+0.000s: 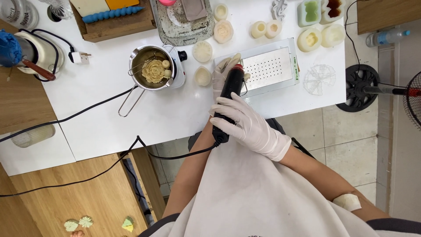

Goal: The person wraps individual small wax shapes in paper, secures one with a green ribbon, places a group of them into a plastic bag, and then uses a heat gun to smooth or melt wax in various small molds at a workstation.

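My right hand, in a white glove, grips the black handle of a corded heat gun whose red-tipped nozzle points away from me toward a metal plate with small holes. My gloved left hand lies mostly under the gun, resting at the plate's left edge; what it holds is hidden. Left of the hands a steel melting pot sits on a small white heater and holds a cream flower-shaped wax piece.
Round cream silicone moulds and wax shapes lie along the far side of the white table. A black cord crosses the table. A wooden tray, a kettle, a fan and a water bottle stand around.
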